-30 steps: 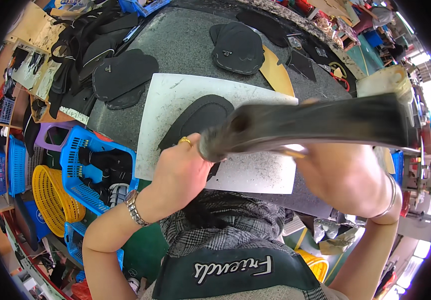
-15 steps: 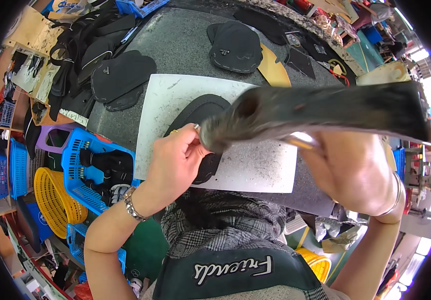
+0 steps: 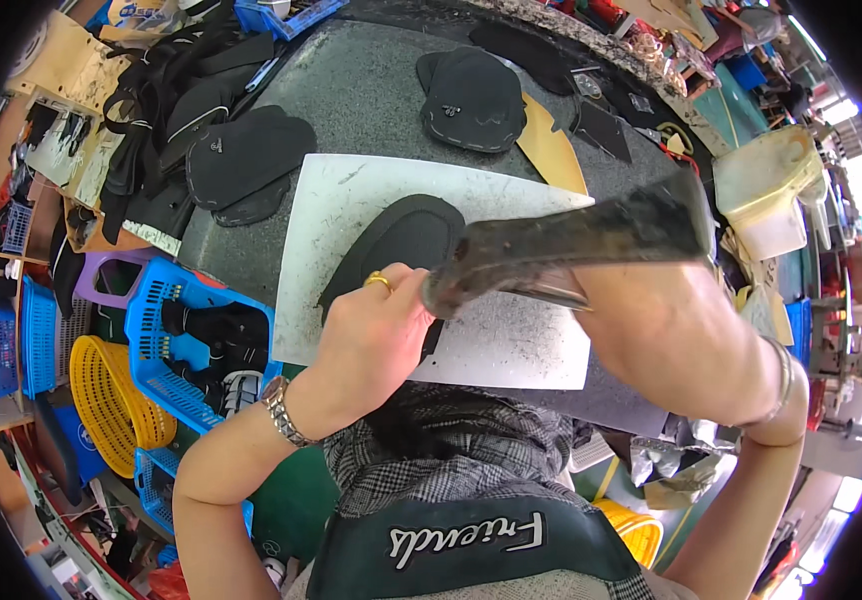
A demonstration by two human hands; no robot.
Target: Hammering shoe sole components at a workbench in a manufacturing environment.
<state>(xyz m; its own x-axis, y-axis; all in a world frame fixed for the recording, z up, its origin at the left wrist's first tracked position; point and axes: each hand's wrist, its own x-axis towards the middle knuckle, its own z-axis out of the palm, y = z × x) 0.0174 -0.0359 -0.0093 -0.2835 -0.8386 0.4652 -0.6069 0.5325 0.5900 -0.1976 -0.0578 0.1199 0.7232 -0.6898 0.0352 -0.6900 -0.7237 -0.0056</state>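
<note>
My right hand (image 3: 666, 335) is closed round the handle of a hammer (image 3: 601, 222), whose long dark head hangs over the white board (image 3: 536, 345). My left hand (image 3: 376, 335), with a yellow ring on one finger, is closed in a pinch beside the hammer's left end. What its fingertips hold, if anything, is hidden. Under that hand a rounded black sole-shaped piece (image 3: 391, 240) lies flat on the board. Its lower part is covered by my left hand and the hammer.
Black pieces with pale edge stitching (image 3: 249, 158) and a second such stack (image 3: 471, 100) lie on the dark table (image 3: 351, 80). A tan curved sheet (image 3: 554, 150) is beside them. Black straps heap up at far left. A blue basket (image 3: 156, 345) and yellow basket (image 3: 116, 400) stand left.
The hammer has dropped lower and shifted left, with my right hand following. My left hand has moved slightly right and its fingers have turned. The black piece stays on the board.
</note>
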